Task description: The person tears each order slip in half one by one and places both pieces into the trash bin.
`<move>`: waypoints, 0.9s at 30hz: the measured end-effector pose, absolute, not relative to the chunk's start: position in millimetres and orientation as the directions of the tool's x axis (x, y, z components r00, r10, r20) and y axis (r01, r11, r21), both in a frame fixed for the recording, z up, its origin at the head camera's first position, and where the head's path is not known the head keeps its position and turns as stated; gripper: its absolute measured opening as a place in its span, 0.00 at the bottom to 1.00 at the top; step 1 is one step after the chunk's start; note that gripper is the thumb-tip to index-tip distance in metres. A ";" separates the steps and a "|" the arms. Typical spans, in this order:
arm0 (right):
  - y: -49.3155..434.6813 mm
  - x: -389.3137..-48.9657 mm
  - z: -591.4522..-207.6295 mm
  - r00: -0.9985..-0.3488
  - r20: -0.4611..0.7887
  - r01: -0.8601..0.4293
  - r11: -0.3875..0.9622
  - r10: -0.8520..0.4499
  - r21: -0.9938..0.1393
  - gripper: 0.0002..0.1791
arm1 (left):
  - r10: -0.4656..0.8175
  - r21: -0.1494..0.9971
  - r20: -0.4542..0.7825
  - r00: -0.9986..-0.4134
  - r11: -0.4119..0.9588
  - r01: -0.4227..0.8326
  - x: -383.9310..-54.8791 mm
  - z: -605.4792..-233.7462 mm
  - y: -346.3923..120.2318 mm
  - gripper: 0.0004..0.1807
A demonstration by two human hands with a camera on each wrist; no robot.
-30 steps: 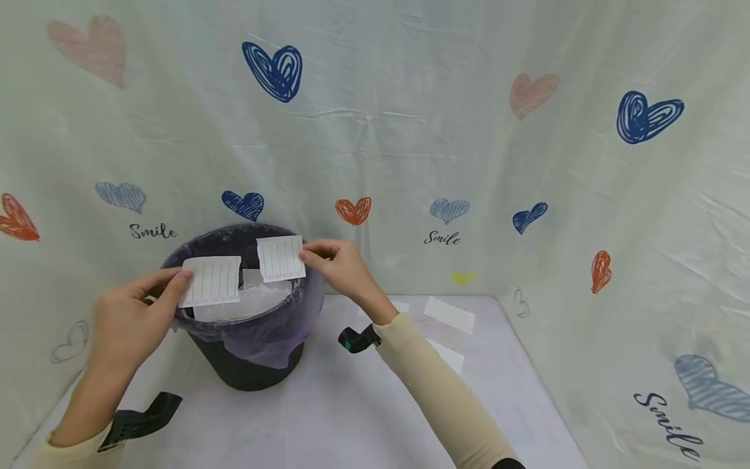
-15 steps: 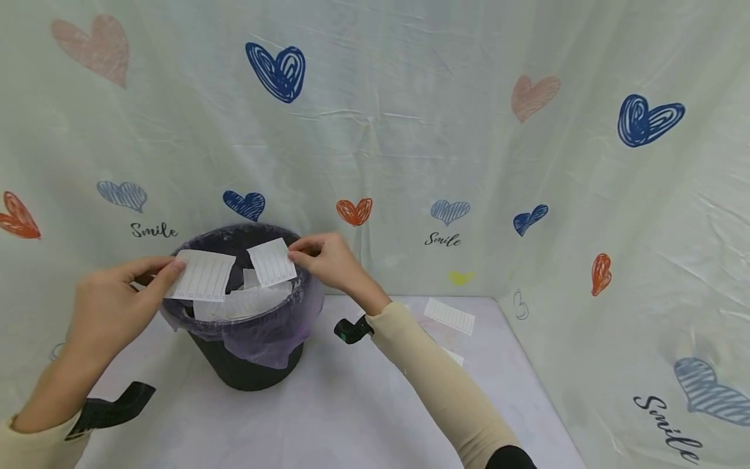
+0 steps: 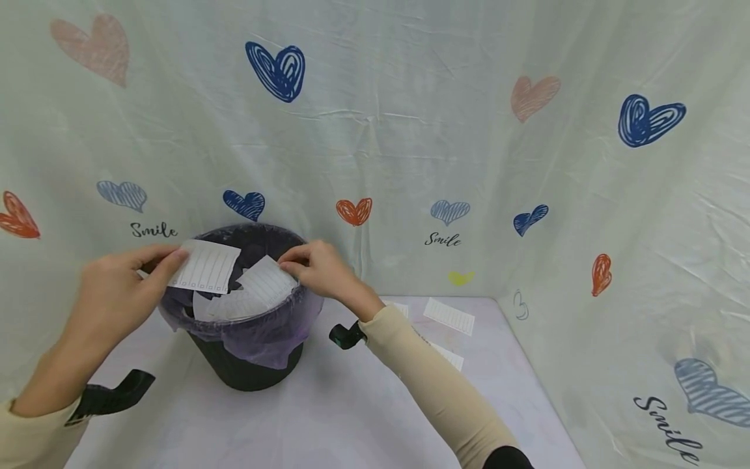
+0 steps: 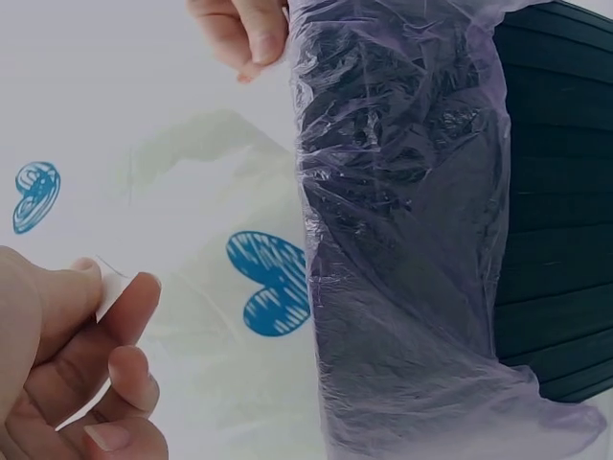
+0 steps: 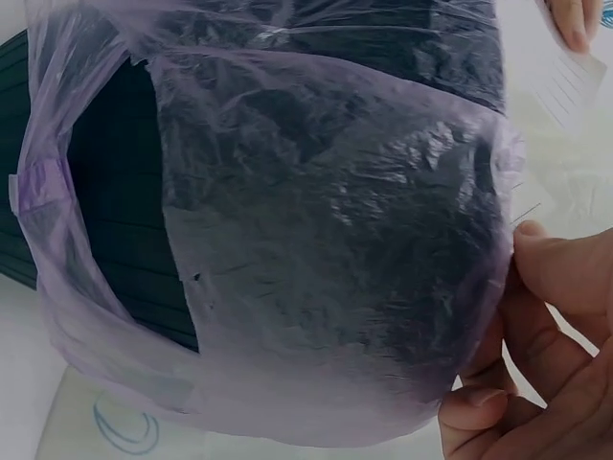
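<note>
Over the left side of a dark bin (image 3: 246, 370), my left hand (image 3: 120, 293) pinches a torn piece of lined white paper (image 3: 205, 267) between thumb and forefinger. My right hand (image 3: 322, 268), at the bin's right rim, pinches a second lined piece of paper (image 3: 266, 280), which slants down into the opening. More white paper (image 3: 219, 308) lies inside the bin. A thin purple bin liner (image 3: 266, 342) folds over the rim. In the left wrist view only a small corner of paper (image 4: 113, 289) shows between the fingers; the right wrist view shows a thin paper edge.
Several lined paper pieces, one a flat slip (image 3: 450, 316), lie on the pale table (image 3: 351, 417) to the right, partly behind the right sleeve (image 3: 433, 384). A curtain (image 3: 375, 130) printed with hearts hangs behind and at the sides.
My right hand has moved left and down, and its paper has tilted and sunk into the bin opening. My left hand has shifted left and slightly up, still pinching its piece.
</note>
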State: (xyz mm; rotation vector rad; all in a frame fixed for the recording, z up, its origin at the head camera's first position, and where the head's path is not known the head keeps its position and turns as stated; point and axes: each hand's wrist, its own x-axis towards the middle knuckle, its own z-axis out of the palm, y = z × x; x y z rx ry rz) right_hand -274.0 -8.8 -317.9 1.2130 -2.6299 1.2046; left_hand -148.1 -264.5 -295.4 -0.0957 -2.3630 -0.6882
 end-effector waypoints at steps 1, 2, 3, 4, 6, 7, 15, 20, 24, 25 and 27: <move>-9.2 -273.8 -318.2 -0.696 0.305 -0.658 0.408 -0.650 -0.633 0.10 | -0.108 0.452 0.614 -0.782 0.860 0.237 -148.5 -294.9 -264.2 0.13; -9.6 -273.8 -318.9 -0.692 0.308 -0.665 0.410 -0.653 -0.624 0.10 | -0.104 0.451 0.612 -0.784 0.860 0.238 -148.6 -294.5 -264.0 0.13; -10.0 -273.6 -319.3 -0.688 0.312 -0.671 0.410 -0.655 -0.618 0.10 | -0.102 0.451 0.606 -0.789 0.860 0.236 -149.0 -294.1 -263.8 0.14; -10.4 -273.7 -319.9 -0.684 0.317 -0.676 0.408 -0.657 -0.614 0.10 | -0.098 0.451 0.603 -0.791 0.860 0.238 -149.5 -293.9 -263.6 0.14; -11.2 -274.0 -321.3 -0.682 0.318 -0.678 0.405 -0.659 -0.614 0.10 | -0.091 0.448 0.601 -0.794 0.861 0.240 -150.3 -293.7 -263.2 0.13; -11.6 -274.2 -321.7 -0.683 0.315 -0.672 0.399 -0.659 -0.624 0.11 | -0.088 0.447 0.600 -0.795 0.861 0.242 -150.8 -293.7 -262.8 0.13; -8.3 -273.6 -321.9 -0.719 0.345 -0.636 0.371 -0.603 -0.677 0.12 | -0.085 0.453 0.584 -0.807 0.860 0.236 -153.3 -294.3 -260.6 0.14; 4.4 -269.7 -320.7 -0.743 0.386 -0.624 0.358 -0.547 -0.694 0.11 | -0.087 0.456 0.580 -0.810 0.859 0.234 -154.2 -294.4 -259.3 0.13; 16.9 -266.1 -321.0 -0.761 0.397 -0.603 0.334 -0.513 -0.724 0.12 | -0.086 0.454 0.577 -0.812 0.860 0.233 -154.9 -294.6 -258.8 0.13; 19.9 -265.4 -321.4 -0.766 0.400 -0.598 0.327 -0.504 -0.732 0.12 | -0.084 0.454 0.578 -0.811 0.860 0.234 -155.3 -294.4 -258.9 0.13; 26.2 -263.6 -323.0 -0.777 0.405 -0.585 0.317 -0.482 -0.747 0.12 | -0.080 0.450 0.580 -0.811 0.861 0.237 -156.3 -294.2 -259.2 0.13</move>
